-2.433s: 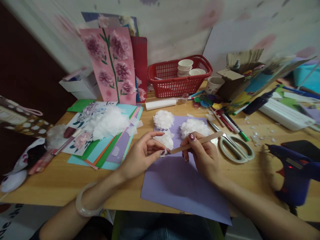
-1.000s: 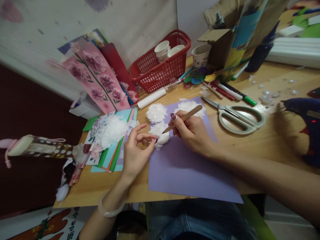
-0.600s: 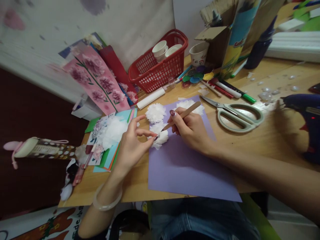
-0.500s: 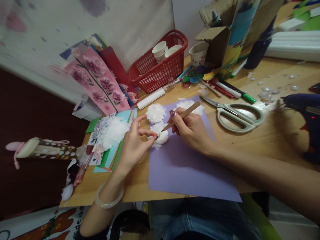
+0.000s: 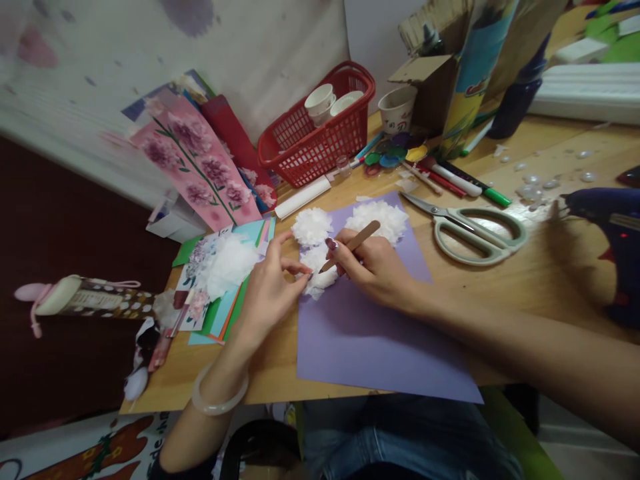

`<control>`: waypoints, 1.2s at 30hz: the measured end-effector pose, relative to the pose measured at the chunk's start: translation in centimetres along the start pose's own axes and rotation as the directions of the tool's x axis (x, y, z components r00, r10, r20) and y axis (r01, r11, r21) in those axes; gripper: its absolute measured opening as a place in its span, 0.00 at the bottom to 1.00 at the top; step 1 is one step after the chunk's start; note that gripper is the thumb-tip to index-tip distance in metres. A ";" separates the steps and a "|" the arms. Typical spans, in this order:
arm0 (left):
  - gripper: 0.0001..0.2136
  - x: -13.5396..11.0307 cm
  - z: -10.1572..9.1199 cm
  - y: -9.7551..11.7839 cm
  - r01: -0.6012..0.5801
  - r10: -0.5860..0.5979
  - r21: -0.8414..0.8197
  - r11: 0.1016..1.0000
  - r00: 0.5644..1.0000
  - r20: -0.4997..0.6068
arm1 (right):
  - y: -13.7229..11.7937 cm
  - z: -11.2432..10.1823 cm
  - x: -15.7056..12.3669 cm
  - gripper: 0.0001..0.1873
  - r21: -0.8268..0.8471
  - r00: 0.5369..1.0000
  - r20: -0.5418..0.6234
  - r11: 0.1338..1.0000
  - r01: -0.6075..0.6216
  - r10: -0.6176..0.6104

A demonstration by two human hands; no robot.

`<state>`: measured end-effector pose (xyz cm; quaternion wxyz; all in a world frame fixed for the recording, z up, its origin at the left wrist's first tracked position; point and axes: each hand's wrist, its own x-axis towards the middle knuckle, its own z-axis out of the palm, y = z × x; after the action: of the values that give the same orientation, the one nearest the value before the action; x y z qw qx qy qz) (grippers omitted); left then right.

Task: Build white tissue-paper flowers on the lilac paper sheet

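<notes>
My left hand (image 5: 273, 287) pinches the left edge of a white paper flower (image 5: 323, 277), thumb and fingertips together. My right hand (image 5: 375, 270) grips a slim brown pencil-like stick (image 5: 364, 235), its dark pointed tip at the same flower. Underneath lies a purple sheet of paper (image 5: 370, 347). A second white flower (image 5: 312, 227) sits just above, at the sheet's left edge. A third white flower (image 5: 383, 221) lies at the top right of the sheet, behind my right hand, which hides part of it.
Scissors (image 5: 475, 233) lie right of the sheet. A glue gun (image 5: 607, 207) stands at the far right near loose pearl beads (image 5: 533, 187). Behind are a red basket (image 5: 315, 143) with paper cups and several markers (image 5: 463, 180). White tissue (image 5: 227, 263) rests on coloured papers at left.
My right hand has shifted slightly left and down with the stick, whose tip moved down-left on the flower. More of the top-right flower shows. My left hand has barely moved.
</notes>
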<state>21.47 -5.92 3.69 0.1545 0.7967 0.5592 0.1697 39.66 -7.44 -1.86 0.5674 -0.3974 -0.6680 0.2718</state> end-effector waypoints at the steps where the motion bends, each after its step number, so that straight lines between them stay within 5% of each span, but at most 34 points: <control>1: 0.31 0.0 0.0 0.0 -0.004 0.004 0.004 1.000 1.000 -0.001 | 0.0 0.0 0.0 0.17 -0.008 1.000 0.001 1.000 0.000 0.000; 19: 0.21 -1.9 -1.0 -1.9 -0.037 0.034 -0.063 0.997 0.998 -0.055 | 0.7 0.8 -0.1 0.18 -0.172 0.980 0.188 0.984 -0.039 0.072; 30: 0.15 -2.7 -0.4 -3.8 -0.049 0.044 -0.082 0.995 0.997 -0.061 | 0.6 0.8 -0.3 0.17 -0.206 0.978 0.193 0.978 -0.040 0.081; 36: 0.13 -2.7 -0.5 -3.8 -0.029 0.023 -0.072 0.997 0.996 -0.081 | 0.2 0.4 -0.1 0.19 -0.141 0.996 0.076 0.989 -0.032 0.043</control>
<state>17.16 -7.18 2.25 0.1587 0.7903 0.5478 0.2239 39.32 -7.37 -2.10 0.5062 -0.4376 -0.6998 0.2502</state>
